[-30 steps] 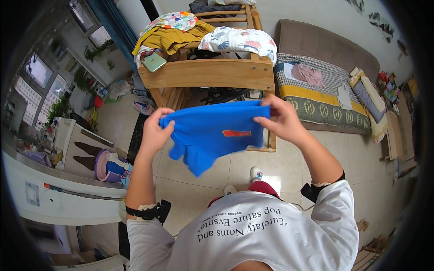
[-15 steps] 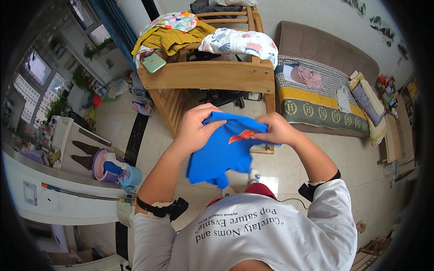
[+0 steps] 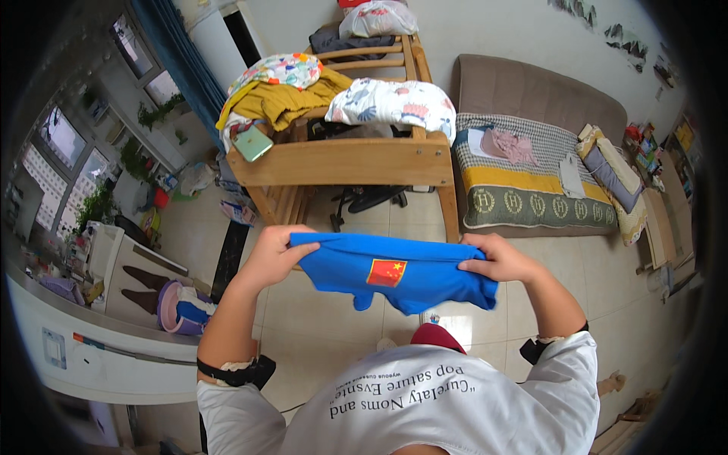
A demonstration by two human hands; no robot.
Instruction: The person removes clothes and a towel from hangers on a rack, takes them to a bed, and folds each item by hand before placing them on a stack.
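Observation:
A blue garment (image 3: 341,267) with a small red flag patch hangs stretched sideways between my hands, in front of my chest. Its top edge is pulled nearly straight and the lower part droops in uneven folds. At its left end my left hand (image 3: 277,256) pinches the cloth, thumb in front. My right hand (image 3: 502,260) grips the other end with the thumb over the front. I cannot make out exactly what kind of garment it is.
Ahead stands a wooden frame (image 3: 345,161) bearing a mustard cloth (image 3: 284,98), a white patterned cloth (image 3: 394,104) and a pale green phone (image 3: 252,143). A sofa bed (image 3: 542,203) is at the right. Left, a purple basin (image 3: 171,311) holds clothes.
My hands have moved apart, drawing the bunched blue garment out wide. The flag patch, partly folded before, now lies flat and faces up. My right hand has let go of the patch area.

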